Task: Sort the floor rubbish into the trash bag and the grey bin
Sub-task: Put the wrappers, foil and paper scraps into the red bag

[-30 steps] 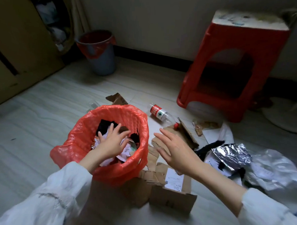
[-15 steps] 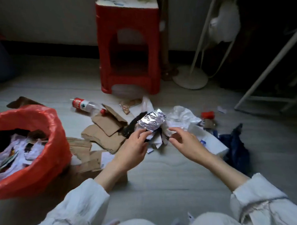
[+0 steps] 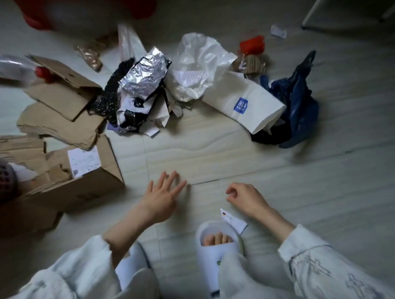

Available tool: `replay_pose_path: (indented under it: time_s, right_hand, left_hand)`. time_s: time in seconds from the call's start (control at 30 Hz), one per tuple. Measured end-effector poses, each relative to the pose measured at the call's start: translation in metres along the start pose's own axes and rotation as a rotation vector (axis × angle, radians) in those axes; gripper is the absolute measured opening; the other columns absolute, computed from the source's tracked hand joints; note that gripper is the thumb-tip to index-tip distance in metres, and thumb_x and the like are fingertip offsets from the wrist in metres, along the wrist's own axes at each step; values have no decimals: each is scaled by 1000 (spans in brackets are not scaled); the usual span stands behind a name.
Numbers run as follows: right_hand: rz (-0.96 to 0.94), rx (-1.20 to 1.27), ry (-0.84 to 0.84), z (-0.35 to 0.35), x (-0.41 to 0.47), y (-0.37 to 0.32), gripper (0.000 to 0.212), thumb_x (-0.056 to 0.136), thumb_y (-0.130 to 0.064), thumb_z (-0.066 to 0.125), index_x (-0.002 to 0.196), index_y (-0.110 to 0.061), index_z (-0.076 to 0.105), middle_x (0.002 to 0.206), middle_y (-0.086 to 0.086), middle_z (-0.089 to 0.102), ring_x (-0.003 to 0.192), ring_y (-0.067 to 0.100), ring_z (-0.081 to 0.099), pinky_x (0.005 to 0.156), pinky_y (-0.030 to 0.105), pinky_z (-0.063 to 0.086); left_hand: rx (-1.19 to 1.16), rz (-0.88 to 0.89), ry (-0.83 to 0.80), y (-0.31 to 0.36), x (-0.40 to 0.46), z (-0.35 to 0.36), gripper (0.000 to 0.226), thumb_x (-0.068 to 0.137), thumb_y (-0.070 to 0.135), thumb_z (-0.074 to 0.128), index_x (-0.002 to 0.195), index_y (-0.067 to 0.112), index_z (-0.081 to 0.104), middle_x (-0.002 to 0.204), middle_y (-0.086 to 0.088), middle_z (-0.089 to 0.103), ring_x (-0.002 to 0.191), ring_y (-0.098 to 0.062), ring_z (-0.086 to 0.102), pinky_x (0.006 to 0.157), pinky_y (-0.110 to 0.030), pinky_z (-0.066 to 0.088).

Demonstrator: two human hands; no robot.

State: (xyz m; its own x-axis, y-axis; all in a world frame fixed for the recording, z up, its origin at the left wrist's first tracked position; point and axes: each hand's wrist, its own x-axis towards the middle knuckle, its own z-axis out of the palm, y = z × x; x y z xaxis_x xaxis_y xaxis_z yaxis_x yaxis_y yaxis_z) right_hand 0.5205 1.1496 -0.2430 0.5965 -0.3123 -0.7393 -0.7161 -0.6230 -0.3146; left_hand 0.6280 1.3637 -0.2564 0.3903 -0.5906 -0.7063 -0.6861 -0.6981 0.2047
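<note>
Cardboard makes up the largest item: we take the open box (image 3: 81, 178) as our landmark. It lies on the pale floor (image 3: 214, 153), with torn cardboard flaps (image 3: 58, 109) just beyond it and a plastic bottle (image 3: 12, 66) farther beyond those. At the box's left, cut by the frame edge, we see a red mesh shape (image 3: 0, 178); we cannot tell whether it belongs to the trash bag. The grey bin is not in view.

To the right of the box, well apart from it, lies a white paper bag (image 3: 246, 100) with a blue logo, partly over a dark blue bag (image 3: 297, 96). Between these and the box we see a clear plastic bag (image 3: 200, 59) and crumpled foil packaging (image 3: 144, 75) on scraps of paper and black netting. This rubbish remains unsorted.

Nearer us than the box, our left hand (image 3: 162, 195) is over bare floor with fingers spread and straight, holding nothing. Our right hand (image 3: 245, 197) hangs with fingers loosely curled, also empty. Just beside it, a small white paper slip (image 3: 233, 219) rests against the white slipper (image 3: 217, 242). We judge that the slip is the nearest candidate for pickup, which would explain both hands being free and low.
</note>
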Motion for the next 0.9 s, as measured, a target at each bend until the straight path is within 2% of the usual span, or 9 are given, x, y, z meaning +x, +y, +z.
replay_pose_path:
  time_s: [0.1, 0.23, 0.37, 0.47, 0.6, 0.73, 0.83, 0.9]
  right_hand:
    - [-25, -159, -91, 17, 7, 1, 19, 80, -18, 58, 97, -18, 65, 112, 5, 65, 106, 25, 58, 85, 27, 45]
    - [-102, -292, -111, 23, 9, 2, 11, 79, -19, 61, 89, -19, 58, 112, 7, 57, 107, 25, 54, 81, 27, 43]
    - [-186, -443, -92, 32, 6, 6, 24, 80, -26, 64, 99, -15, 53, 116, 7, 52, 111, 25, 49, 82, 30, 41]
    - [-132, -375, -58, 25, 11, 6, 23, 79, -28, 68, 92, -16, 53, 112, 7, 54, 108, 26, 51, 81, 30, 41]
    - [-68, -290, -24, 16, 18, 3, 31, 75, -29, 71, 82, -19, 43, 109, 9, 56, 105, 28, 53, 80, 31, 42]
    - [-96, -306, -38, 22, 14, 7, 34, 74, -29, 70, 88, -18, 41, 112, 10, 51, 110, 28, 47, 89, 32, 38]
    - [-140, -360, -63, 26, 10, 13, 41, 73, -32, 71, 101, -12, 49, 114, 10, 47, 111, 28, 43, 94, 32, 36]
    - [-145, -313, -24, 28, 10, 14, 31, 81, -27, 64, 103, -8, 54, 114, 12, 48, 112, 30, 43, 96, 31, 33]
  left_hand:
    - [63, -39, -49, -11, -1, 17, 71, 93, 23, 38, 146, 37, -7, 154, -3, -25, 142, -33, -15, 110, -58, 12]
    - [57, -55, -82, -12, 0, 20, 77, 90, 19, 40, 145, 39, -9, 152, 1, -28, 141, -32, -18, 109, -60, 12]
    - [46, -60, -97, -13, 0, 21, 79, 89, 16, 40, 145, 40, -9, 153, 2, -28, 142, -31, -18, 110, -58, 13]
    - [34, -56, -91, -15, 1, 21, 79, 89, 15, 41, 145, 40, -8, 153, 3, -27, 142, -31, -17, 110, -58, 14]
    - [17, -49, -105, -16, 3, 19, 81, 88, 14, 43, 144, 42, -8, 153, 4, -27, 142, -30, -19, 111, -58, 12]
    - [-4, -41, -118, -20, 3, 20, 80, 89, 14, 42, 143, 43, -9, 152, 6, -27, 141, -28, -21, 111, -57, 10]
    - [-25, -46, -114, -22, 3, 22, 77, 91, 14, 39, 143, 45, -9, 153, 7, -27, 141, -27, -21, 112, -57, 9]
    - [-26, -46, -99, -22, 4, 24, 76, 92, 14, 38, 143, 45, -9, 152, 8, -27, 141, -26, -22, 112, -57, 9]
